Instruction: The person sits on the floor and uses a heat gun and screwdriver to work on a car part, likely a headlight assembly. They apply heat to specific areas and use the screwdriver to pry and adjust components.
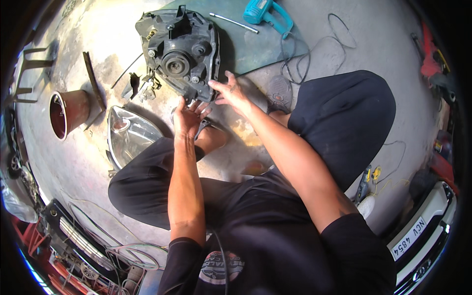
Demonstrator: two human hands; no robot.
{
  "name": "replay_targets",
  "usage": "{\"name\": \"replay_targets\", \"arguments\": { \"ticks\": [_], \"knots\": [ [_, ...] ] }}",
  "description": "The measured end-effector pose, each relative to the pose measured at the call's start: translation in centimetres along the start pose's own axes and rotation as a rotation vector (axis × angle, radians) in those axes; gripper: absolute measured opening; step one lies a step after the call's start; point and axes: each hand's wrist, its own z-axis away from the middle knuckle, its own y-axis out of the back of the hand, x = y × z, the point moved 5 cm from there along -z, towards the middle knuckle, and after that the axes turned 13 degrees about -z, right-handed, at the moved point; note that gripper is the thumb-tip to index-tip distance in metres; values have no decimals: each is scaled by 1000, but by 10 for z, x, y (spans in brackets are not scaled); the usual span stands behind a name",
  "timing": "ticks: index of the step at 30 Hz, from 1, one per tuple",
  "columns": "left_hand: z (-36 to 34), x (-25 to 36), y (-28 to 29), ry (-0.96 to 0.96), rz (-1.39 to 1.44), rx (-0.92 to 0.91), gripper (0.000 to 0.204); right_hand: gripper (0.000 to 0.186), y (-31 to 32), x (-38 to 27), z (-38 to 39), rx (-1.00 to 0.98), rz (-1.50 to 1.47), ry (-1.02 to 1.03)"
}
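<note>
A car headlight (179,61) lies ahead of me with its black rear housing facing up and a round cap at its middle. My left hand (189,118) is at the lower edge of the headlight, palm turned up and fingers spread, its thumb close to the rim. At the lower right corner, my right hand (231,93) has its fingers apart, with a fingertip at the housing's edge. Neither hand is closed around it. A clear headlight lens (130,132) rests on the floor by my left knee.
Left of the headlight are small black brackets (132,86), a brown bucket (73,113) and a dark strip (93,81). A metal rod (233,23) and a teal heat gun (268,14) with a trailing cord lie on a greenish sheet (246,54). A car bumper (420,236) stands at lower right.
</note>
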Motion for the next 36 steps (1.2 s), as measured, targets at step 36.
{"name": "replay_targets", "arguments": {
  "ticks": [36],
  "knots": [
    [-43,24,-17,-24,-307,139,33,50,-9,11,-40,217,373,446]
  ]
}}
